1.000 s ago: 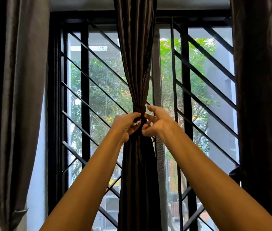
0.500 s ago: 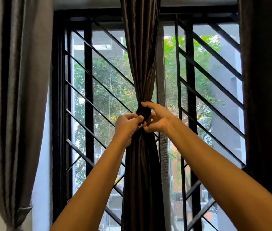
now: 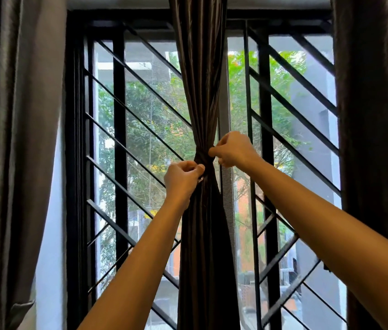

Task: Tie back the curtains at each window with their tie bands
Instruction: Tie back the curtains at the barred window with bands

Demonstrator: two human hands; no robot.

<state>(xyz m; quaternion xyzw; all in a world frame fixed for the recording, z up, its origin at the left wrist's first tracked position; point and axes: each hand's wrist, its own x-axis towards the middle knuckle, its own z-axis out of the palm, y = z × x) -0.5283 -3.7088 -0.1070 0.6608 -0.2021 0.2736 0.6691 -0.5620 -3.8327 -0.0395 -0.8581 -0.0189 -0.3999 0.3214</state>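
A dark brown curtain (image 3: 197, 79) hangs in the middle of the window, gathered tight at its waist by a dark tie band (image 3: 204, 160). My left hand (image 3: 182, 178) pinches the band's left side with curled fingers, just below the knot. Higher up and to the right of the waist, my right hand (image 3: 232, 148) pinches the band's other end. The band's ends are mostly hidden between my fingers.
A grey curtain (image 3: 14, 139) hangs loose at the left, a dark curtain (image 3: 376, 139) at the right. Black window grilles (image 3: 121, 144) with slanted bars stand behind the glass. Trees and buildings show outside.
My hands have drawn apart across the curtain's waist: the right went up and right, the left stayed low on the left. The view has shifted slightly upward.
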